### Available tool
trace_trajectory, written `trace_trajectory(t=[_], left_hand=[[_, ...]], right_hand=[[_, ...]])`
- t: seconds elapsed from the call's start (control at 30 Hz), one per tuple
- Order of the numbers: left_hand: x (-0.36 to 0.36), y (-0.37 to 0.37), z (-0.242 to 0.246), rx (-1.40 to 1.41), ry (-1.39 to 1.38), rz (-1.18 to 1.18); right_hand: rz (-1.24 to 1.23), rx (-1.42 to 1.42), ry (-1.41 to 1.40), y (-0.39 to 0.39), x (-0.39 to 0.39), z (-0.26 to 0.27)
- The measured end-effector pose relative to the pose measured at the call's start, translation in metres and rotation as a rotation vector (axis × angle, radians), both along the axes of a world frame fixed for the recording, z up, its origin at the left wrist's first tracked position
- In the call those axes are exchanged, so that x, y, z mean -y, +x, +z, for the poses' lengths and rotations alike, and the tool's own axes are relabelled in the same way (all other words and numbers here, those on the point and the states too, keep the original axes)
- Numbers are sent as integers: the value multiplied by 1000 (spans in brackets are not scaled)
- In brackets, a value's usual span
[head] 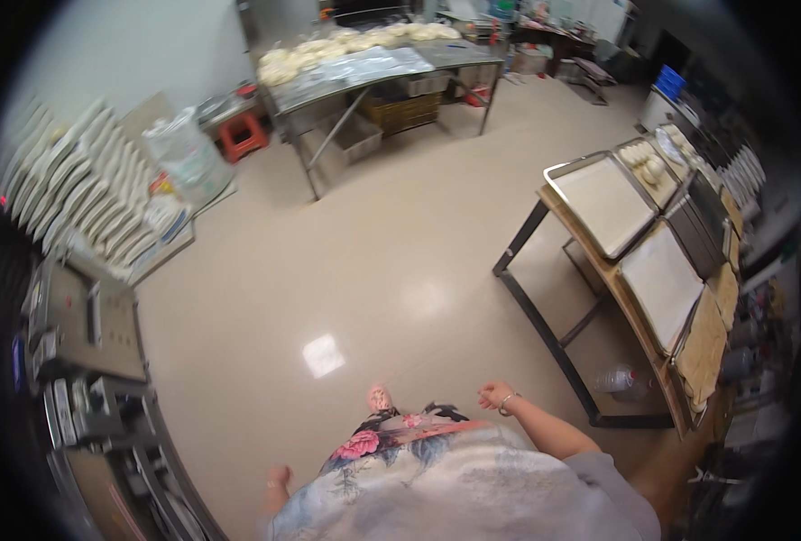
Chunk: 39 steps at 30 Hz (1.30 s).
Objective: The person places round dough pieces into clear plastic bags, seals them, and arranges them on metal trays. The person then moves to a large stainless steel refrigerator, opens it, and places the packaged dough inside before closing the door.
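Observation:
My left hand (279, 476) hangs low beside my body, blurred and partly cut off by my clothing. Whether its fingers are apart is unclear, and nothing shows in it. On the other side, my right hand (496, 395) is in the air over the floor, a bracelet (507, 404) on its wrist. Its fingers are loosely curled, with nothing visible in them. Nearest to it is a wood-topped table (580, 233) on a black metal frame. That table bears a light-lined baking tray (603, 203), a second lined tray (663, 287) and flat dough sheets (701, 348).
Bagged dough (346, 44) lies on a steel table (367, 84) ahead. At left stand stacked white sacks (93, 189), a large plastic bag (191, 159) and metal machines (89, 321). A red stool (241, 135) stands by the wall. Tiled floor (346, 270) stretches between.

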<state>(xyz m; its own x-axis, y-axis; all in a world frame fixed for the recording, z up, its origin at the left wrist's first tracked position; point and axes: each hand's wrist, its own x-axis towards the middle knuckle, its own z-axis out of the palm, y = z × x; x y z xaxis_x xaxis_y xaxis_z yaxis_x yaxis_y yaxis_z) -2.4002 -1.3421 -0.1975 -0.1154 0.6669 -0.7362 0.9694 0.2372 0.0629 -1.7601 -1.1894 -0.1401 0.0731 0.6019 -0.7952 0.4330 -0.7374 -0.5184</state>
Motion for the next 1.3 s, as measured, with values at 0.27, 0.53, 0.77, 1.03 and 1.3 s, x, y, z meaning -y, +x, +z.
trace_trajectory(t=[0.27, 0.53, 0.77, 1.03, 1.3], left_hand=[[-533, 282, 348, 1295, 473, -6], [-651, 539, 547, 2043, -635, -1509], [-820, 633, 543, 1975, -825, -1807], [-1107, 710, 510, 2070, -1281, -1816], [-1292, 933, 564, 1612, -1589, -1945]], right_hand=[[-388, -124, -55, 68, -91, 3], [-163, -54, 426, 162, -441, 72], [174, -58, 759, 231, -681, 222], [73, -332, 1104, 299, -827, 393], [765, -642, 1809, 285, -974, 521]])
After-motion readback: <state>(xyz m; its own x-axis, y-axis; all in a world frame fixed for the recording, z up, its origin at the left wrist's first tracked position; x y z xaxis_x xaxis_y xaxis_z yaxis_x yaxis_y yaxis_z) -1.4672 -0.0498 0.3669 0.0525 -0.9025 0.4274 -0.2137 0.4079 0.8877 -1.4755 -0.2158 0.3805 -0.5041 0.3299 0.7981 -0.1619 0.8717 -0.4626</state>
